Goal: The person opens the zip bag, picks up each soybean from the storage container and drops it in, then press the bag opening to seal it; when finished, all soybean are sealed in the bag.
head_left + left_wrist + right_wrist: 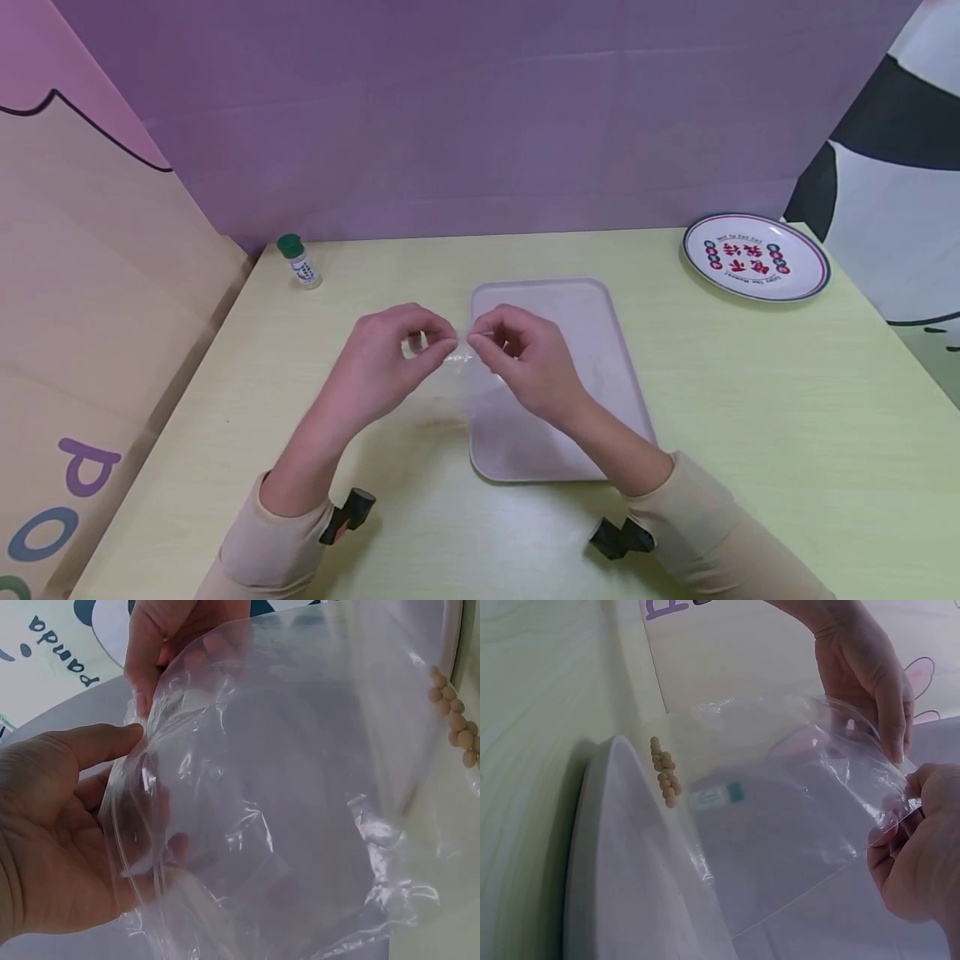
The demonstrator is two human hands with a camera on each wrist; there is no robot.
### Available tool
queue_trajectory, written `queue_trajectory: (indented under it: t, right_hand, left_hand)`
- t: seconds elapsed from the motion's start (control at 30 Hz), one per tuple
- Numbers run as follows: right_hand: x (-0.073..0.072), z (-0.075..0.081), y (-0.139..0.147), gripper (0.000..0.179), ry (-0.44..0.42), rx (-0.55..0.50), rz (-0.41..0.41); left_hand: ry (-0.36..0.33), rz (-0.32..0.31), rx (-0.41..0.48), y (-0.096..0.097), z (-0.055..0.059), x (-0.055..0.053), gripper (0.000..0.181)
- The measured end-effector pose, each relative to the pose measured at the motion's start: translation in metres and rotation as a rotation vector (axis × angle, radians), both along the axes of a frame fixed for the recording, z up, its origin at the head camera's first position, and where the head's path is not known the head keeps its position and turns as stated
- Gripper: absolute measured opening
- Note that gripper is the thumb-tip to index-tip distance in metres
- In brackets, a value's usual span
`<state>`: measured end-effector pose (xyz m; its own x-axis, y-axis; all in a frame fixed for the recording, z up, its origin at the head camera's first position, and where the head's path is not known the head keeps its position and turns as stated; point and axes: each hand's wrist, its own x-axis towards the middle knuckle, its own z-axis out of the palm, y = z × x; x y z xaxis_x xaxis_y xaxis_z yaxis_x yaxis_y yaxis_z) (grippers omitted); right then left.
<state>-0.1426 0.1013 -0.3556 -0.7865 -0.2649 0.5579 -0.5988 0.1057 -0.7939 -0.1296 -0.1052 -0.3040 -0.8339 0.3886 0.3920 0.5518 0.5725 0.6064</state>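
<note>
A clear plastic zip bag (255, 795) hangs between both hands, its zip edge uppermost and barely visible in the head view. My left hand (378, 354) pinches the zip edge between thumb and fingers. Close beside it, my right hand (528, 362) pinches the same edge, fingertips almost meeting the left ones. At the bottom of the bag lie several round beige beans (664, 774), gathered in a narrow row. The left wrist view shows the left palm (60, 840) behind the film near the zip strip.
Under the right hand lies a pale tray (558, 442), partly overlapped by the bag. A small green-capped bottle (302, 265) stands at the back left of the table (750, 400). An oval plate (757, 287) with red lettering sits at the back right. A purple partition (480, 125) rises behind.
</note>
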Motion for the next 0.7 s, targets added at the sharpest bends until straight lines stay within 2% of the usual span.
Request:
queue_trajectory:
  t: [0.47,0.7]
  right_hand:
    - [0.0004,0.0009,0.0002,0.006,-0.07,-0.048,-0.008]
    - [0.001,0.0013,0.0002,0.002,-0.093,-0.039,-0.001]
  left_hand:
    - [-0.004,0.046,-0.001,-0.0012,0.0014,0.0002,0.005]
    - [0.001,0.041,-0.013,0.0004,0.0013,0.0017,0.006]
